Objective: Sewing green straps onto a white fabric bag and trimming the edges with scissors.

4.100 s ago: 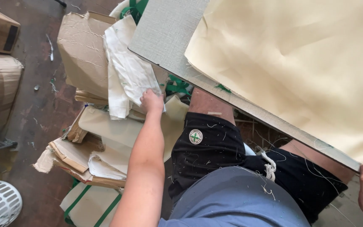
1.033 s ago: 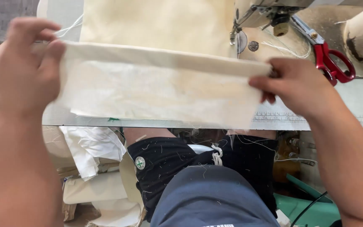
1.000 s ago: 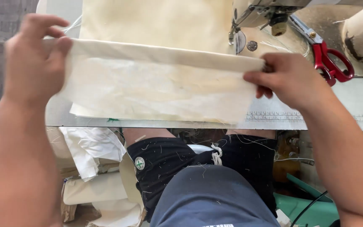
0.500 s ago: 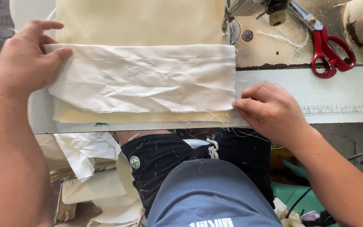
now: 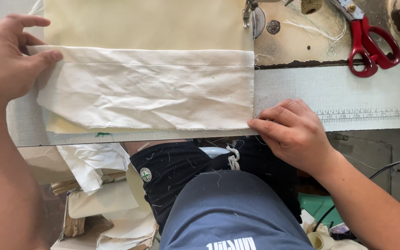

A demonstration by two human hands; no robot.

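While the white cloth (image 5: 149, 90) is being pinched at its far-left corner by the left hand (image 5: 5, 60), its near-right corner (beside red scissors (image 5: 369, 44)) is being pressed by the right hand (image 5: 295, 134), fingers flat.

Hands: two. Left hand (image 5: 5, 60), right hand (image 5: 295, 132).
White cloth (image 5: 149, 88): one piece, between the hands, flat on the surface (image 5: 348, 92).
Cream cloth (image 5: 149, 23): one piece, beyond the white one and partly under it.
Red scissors (image 5: 369, 41): one pair, beyond the right hand.
Heap of cloth pieces (image 5: 98, 185) below the left hand: number cannot be told.
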